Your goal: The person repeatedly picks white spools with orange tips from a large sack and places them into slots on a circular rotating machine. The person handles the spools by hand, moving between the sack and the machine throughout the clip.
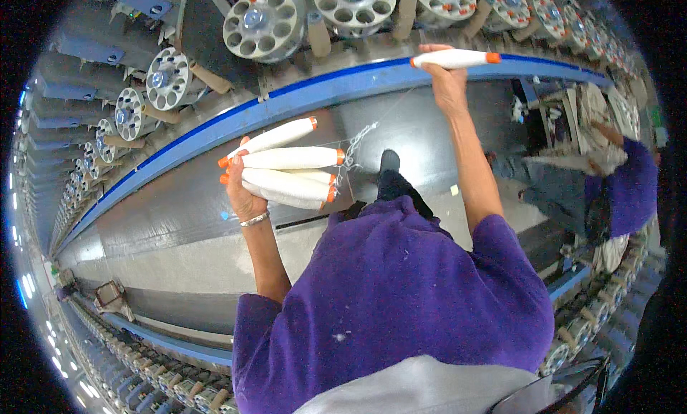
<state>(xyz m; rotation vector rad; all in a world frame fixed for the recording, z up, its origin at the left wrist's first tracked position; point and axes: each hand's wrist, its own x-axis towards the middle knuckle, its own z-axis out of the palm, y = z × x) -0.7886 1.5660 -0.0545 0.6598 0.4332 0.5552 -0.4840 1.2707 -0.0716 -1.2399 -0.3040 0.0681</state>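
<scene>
Several spindle-shaped bobbins of white yarn (292, 158) with orange ends lie fanned out in my left hand (241, 183), whose fingers close around their left ends. Loose white thread tails (356, 149) hang from the right ends of this bunch. Up and to the right, my right hand (446, 79) grips a single white yarn bobbin (461, 58) with orange tips, held roughly level in front of the machine's blue rail. From near it a fine thread runs down toward the loose tails. Part of the right hand's fingers is hidden behind the bobbin.
A long blue rail (308, 85) curves along the machine before me. Above it sit round, holed bobbin magazines (261, 25), some with orange-tipped bobbins. Another person (630, 185) in purple stands at the right beside a cloth-covered cart (590, 110). A second machine row (157, 371) runs behind.
</scene>
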